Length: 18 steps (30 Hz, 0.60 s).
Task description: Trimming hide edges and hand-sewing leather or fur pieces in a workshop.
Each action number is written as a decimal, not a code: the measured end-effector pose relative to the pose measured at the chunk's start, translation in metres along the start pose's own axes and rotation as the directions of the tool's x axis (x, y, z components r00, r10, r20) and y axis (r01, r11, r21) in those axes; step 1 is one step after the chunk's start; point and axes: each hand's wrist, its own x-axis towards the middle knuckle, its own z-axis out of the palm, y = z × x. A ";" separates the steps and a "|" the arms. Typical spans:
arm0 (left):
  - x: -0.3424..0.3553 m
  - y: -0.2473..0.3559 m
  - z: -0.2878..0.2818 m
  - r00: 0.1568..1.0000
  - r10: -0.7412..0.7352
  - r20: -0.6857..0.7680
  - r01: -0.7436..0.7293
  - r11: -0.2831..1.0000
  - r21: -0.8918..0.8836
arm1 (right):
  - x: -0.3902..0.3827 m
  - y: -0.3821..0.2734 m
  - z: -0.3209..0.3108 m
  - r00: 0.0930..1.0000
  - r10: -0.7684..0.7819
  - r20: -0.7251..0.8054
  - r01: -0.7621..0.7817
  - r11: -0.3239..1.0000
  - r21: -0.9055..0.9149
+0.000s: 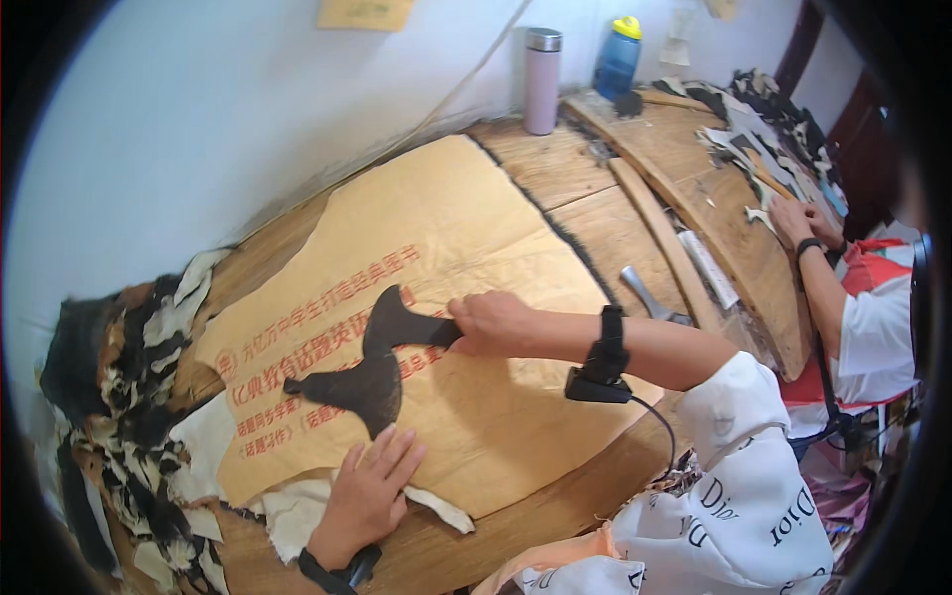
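A pale wall (178,149) fills the upper left, above a wooden worktable (555,149) whose edges bend in the fisheye view. Across the table's middle lies a large tan paper sheet (451,213) with an irregular outline and lines of red print, its far edge fringed with black fur. Black-and-white hide scraps (149,397) are heaped to the left of it, and pale hide (297,516) shows from under its near edge. At the right side of the view, a co-worker in a white sleeve (878,337) bends over more scraps, with a long wooden board (729,233) between the two workplaces.

On the sheet are two dark axe-shaped pieces, each with a crescent end. The upper piece (382,322) has its narrow neck gripped in the wearer's right hand (491,322), the fingers closed around it. The lower piece (362,392) lies flat, its neck pointing left (metal or leather, I cannot tell, nor whether the two are joined). The left hand (372,491) rests palm down by the sheet's near edge, fingers extended and slightly apart, the tips at the crescent's lower point.

Along the back stand a pink bottle (541,84) with a silver cap and a blue bottle (619,64) with a yellow lid. A small metal tool (647,291) lies right of the sheet.
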 end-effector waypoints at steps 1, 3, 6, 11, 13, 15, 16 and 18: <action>0.000 0.005 0.002 1.000 0.013 -0.004 -0.013 1.000 0.007 | 0.002 0.000 0.003 0.998 -0.057 -0.025 0.057 0.998 0.010; 0.001 0.013 0.006 0.999 -0.037 0.019 0.038 0.998 -0.049 | 0.005 0.009 0.007 0.993 -0.106 -0.058 0.107 0.994 0.014; 0.003 0.014 0.011 0.998 -0.055 0.023 0.055 0.998 -0.030 | 0.018 0.024 0.008 0.982 -0.152 -0.113 0.156 0.987 0.027; -0.001 0.011 0.015 0.997 -0.074 -0.008 0.073 0.997 -0.039 | 0.058 0.083 -0.016 0.955 0.033 -0.296 -0.059 0.995 -0.079; -0.004 0.012 0.015 0.999 -0.044 -0.029 0.042 0.997 -0.058 | 0.066 0.098 -0.031 0.911 0.123 -0.394 -0.161 0.985 -0.064; -0.003 0.009 0.017 0.997 -0.060 -0.042 0.057 0.995 -0.077 | 0.071 0.094 -0.024 0.861 0.032 -0.508 -0.188 0.948 -0.258; -0.002 0.010 0.016 0.998 -0.047 -0.048 0.043 0.995 -0.090 | 0.071 0.073 -0.024 0.854 -0.042 -0.519 -0.160 0.927 -0.339; -0.004 0.011 0.015 0.995 -0.079 -0.057 0.073 0.991 -0.110 | 0.069 0.025 -0.022 0.905 -0.189 -0.382 0.032 0.924 -0.380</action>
